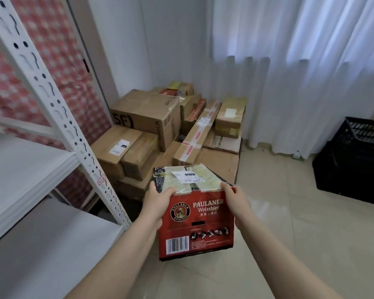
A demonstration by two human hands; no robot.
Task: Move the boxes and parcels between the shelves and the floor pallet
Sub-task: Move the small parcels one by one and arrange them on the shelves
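Red beer box (200,221) grasped at both top corners, fingers (226,187) of left hand (160,199) and right hand (235,199) curled over the taped lid. It is held above the floor, near the carton pile (147,117). Carrying is judged underway. A free spot on pile or shelf (20,169) is needed next.

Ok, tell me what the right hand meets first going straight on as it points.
Probably the long brown cardboard parcel with red-and-white tape, past the red cardboard beer box the right hand grips; depth is unclear.
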